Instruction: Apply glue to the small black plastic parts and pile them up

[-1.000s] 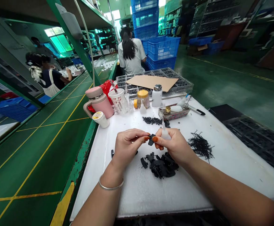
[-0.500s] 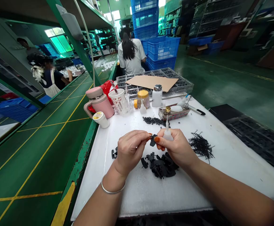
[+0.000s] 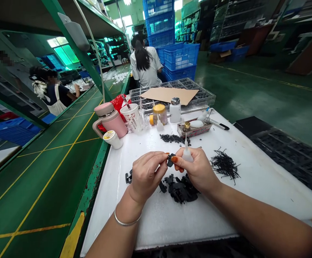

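Observation:
My left hand (image 3: 147, 172) is closed, its thumb and fingertips pinched at the left edge of a small black plastic part (image 3: 170, 161). On the other side, my right hand (image 3: 199, 166) grips the same part between thumb and finger. Tucked in that right hand is a small white squeeze bottle (image 3: 187, 154), its thin nozzle pointing up. Below the hands lies a heap of black plastic parts (image 3: 181, 190). A few more black parts (image 3: 129, 176) sit left of my left hand, partly hidden by it.
Small black rings (image 3: 173, 139) and thin black pins (image 3: 225, 165) lie on the white tabletop (image 3: 150, 229). Behind stand a pink mug (image 3: 113, 120), a paper cup (image 3: 132, 116), a metal-capped bottle (image 3: 175, 110) and a small tray (image 3: 196, 129). A green conveyor (image 3: 45, 161) runs along the left.
The view has shifted slightly, so the scene sits a little further left. Both hands stay together on the black part, with hardly any visible movement between them.

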`<action>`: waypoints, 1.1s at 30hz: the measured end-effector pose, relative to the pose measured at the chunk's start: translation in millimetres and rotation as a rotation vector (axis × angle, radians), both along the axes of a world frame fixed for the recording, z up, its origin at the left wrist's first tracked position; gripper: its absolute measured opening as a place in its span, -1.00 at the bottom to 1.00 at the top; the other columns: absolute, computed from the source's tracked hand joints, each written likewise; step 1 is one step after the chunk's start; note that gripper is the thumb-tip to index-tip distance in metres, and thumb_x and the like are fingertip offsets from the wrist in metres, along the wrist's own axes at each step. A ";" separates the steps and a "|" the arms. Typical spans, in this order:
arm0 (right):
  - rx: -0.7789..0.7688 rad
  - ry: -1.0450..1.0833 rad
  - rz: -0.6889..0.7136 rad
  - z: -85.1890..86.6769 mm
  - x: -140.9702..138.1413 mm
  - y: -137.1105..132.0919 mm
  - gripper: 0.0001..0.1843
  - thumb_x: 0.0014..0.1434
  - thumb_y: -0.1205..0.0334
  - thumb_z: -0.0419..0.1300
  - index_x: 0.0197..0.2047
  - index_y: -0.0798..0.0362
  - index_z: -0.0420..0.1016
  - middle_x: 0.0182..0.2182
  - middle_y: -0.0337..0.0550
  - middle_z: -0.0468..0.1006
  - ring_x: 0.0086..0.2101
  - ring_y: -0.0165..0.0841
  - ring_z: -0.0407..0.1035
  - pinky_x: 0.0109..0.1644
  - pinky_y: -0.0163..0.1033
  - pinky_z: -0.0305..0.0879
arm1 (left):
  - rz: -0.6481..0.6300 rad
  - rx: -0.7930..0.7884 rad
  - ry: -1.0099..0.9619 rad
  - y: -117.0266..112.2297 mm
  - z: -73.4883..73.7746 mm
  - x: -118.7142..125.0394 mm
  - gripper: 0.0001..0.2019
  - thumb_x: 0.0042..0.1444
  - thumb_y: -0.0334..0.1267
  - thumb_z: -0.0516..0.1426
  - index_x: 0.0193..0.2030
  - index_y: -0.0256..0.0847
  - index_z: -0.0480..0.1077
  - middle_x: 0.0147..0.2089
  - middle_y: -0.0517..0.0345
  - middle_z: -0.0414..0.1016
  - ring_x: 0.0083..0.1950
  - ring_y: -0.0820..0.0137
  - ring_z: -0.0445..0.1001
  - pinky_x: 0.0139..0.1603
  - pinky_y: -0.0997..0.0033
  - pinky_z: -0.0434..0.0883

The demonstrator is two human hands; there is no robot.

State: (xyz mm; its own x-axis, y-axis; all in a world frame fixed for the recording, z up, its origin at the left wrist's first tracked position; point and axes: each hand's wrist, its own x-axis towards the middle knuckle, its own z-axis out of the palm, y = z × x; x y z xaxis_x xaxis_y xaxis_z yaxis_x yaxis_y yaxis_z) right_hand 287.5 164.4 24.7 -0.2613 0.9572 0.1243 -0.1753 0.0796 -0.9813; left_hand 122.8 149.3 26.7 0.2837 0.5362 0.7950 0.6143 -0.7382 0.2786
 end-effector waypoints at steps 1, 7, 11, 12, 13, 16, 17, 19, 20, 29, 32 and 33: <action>0.000 0.001 0.002 -0.2 0.1 -0.3 -0.67 0.01 0.09 0.36 -0.57 0.12 0.41 -0.65 -0.26 0.41 -0.60 -0.50 0.21 -0.52 -0.36 0.16 | -0.003 -0.003 0.003 -0.1 0.0 -0.2 -0.78 0.06 -0.54 0.16 -0.16 -0.22 0.42 -0.25 0.05 0.60 -0.22 0.39 0.55 -0.18 0.38 0.51; 0.001 -0.012 0.002 0.6 0.1 -0.7 -0.66 0.00 0.06 0.36 -0.57 0.12 0.41 -0.65 -0.26 0.41 -0.60 -0.49 0.22 -0.51 -0.35 0.17 | 0.012 -0.006 0.010 -0.7 1.9 -0.8 -0.81 0.07 -0.50 0.16 -0.19 -0.19 0.43 -0.28 0.08 0.60 -0.24 0.38 0.56 -0.20 0.38 0.51; 0.007 -0.020 -0.002 1.0 -0.2 -0.3 -0.65 -0.01 0.05 0.36 -0.57 0.12 0.41 -0.66 -0.26 0.40 -0.60 -0.49 0.22 -0.52 -0.36 0.17 | 0.000 -0.016 -0.005 -0.7 2.3 -0.9 -0.82 0.08 -0.49 0.15 -0.20 -0.21 0.44 -0.28 0.08 0.60 -0.24 0.39 0.56 -0.19 0.39 0.51; 0.009 -0.022 -0.004 0.8 -0.2 0.1 -0.64 -0.01 0.04 0.36 -0.57 0.12 0.41 -0.66 -0.26 0.40 -0.60 -0.49 0.22 -0.51 -0.36 0.17 | -0.007 -0.023 -0.012 -0.7 2.3 -0.8 -0.82 0.08 -0.50 0.15 -0.19 -0.21 0.45 -0.27 0.08 0.60 -0.23 0.40 0.56 -0.19 0.39 0.51; 0.012 -0.023 -0.004 0.5 -0.2 0.6 -0.64 0.00 0.03 0.36 -0.57 0.12 0.41 -0.66 -0.26 0.40 -0.60 -0.49 0.22 -0.51 -0.35 0.16 | -0.013 -0.031 -0.021 -0.7 2.3 -0.7 -0.82 0.08 -0.50 0.15 -0.19 -0.22 0.45 -0.27 0.07 0.60 -0.22 0.39 0.56 -0.19 0.39 0.51; 0.028 -0.032 -0.012 0.1 0.4 2.4 -0.63 0.01 0.01 0.35 -0.57 0.12 0.41 -0.65 -0.26 0.40 -0.59 -0.49 0.22 -0.50 -0.35 0.17 | -0.036 -0.057 -0.060 -0.6 2.2 0.2 -0.78 0.08 -0.54 0.14 -0.16 -0.23 0.47 -0.24 0.04 0.60 -0.19 0.38 0.56 -0.16 0.37 0.52; 0.035 -0.037 -0.017 0.2 0.7 2.9 -0.62 0.01 0.00 0.34 -0.58 0.12 0.41 -0.65 -0.25 0.40 -0.59 -0.48 0.22 -0.50 -0.35 0.17 | -0.046 -0.078 -0.085 -0.4 2.1 0.5 -0.76 0.08 -0.54 0.14 -0.14 -0.23 0.48 -0.22 0.03 0.60 -0.17 0.37 0.56 -0.14 0.36 0.52; 0.049 -0.050 -0.028 0.3 1.2 3.5 -0.61 0.02 -0.02 0.33 -0.58 0.12 0.41 -0.64 -0.25 0.40 -0.58 -0.48 0.22 -0.49 -0.34 0.16 | -0.071 -0.166 -0.172 0.3 1.9 1.3 -0.76 0.09 -0.53 0.14 -0.13 -0.23 0.50 -0.19 0.01 0.61 -0.15 0.35 0.56 -0.13 0.35 0.52; 0.055 -0.056 -0.033 0.4 1.4 3.6 -0.61 0.02 -0.02 0.33 -0.57 0.12 0.41 -0.64 -0.25 0.40 -0.58 -0.47 0.22 -0.49 -0.33 0.16 | -0.087 -0.235 -0.239 0.9 1.7 1.7 -0.78 0.09 -0.51 0.15 -0.14 -0.23 0.52 -0.19 0.01 0.61 -0.17 0.35 0.57 -0.14 0.35 0.53; 0.125 -0.111 -0.043 0.1 1.8 5.5 -0.64 0.05 0.02 0.32 -0.57 0.10 0.42 -0.63 -0.25 0.41 -0.56 -0.45 0.24 -0.45 -0.32 0.16 | -0.197 -0.684 -0.700 3.2 0.3 4.5 -0.84 -0.02 -0.33 0.29 -0.24 -0.24 0.58 -0.27 0.03 0.65 -0.34 0.34 0.61 -0.33 0.40 0.60; 0.133 -0.130 -0.033 0.5 2.1 4.1 -0.63 0.06 0.00 0.31 -0.57 0.10 0.42 -0.64 -0.25 0.40 -0.56 -0.44 0.24 -0.45 -0.31 0.16 | -0.133 -0.545 -0.554 0.9 0.5 3.4 -0.78 -0.05 -0.33 0.31 -0.20 -0.23 0.57 -0.23 0.01 0.64 -0.28 0.31 0.61 -0.32 0.39 0.61; 0.136 -0.135 -0.029 0.4 2.3 3.7 -0.62 0.06 0.00 0.30 -0.58 0.10 0.42 -0.64 -0.24 0.40 -0.56 -0.44 0.24 -0.45 -0.30 0.16 | -0.108 -0.472 -0.486 0.2 0.8 3.0 -0.78 -0.04 -0.34 0.31 -0.19 -0.22 0.57 -0.23 0.02 0.64 -0.29 0.32 0.61 -0.34 0.41 0.60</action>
State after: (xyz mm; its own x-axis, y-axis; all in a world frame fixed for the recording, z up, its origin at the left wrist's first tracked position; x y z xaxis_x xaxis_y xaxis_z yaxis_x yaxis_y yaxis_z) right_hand 289.8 168.1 25.1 -0.2568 0.9414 0.2187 -0.0385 0.2162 -0.9756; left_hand 125.9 149.5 27.5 0.0259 0.8453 0.5337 0.2678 -0.5202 0.8109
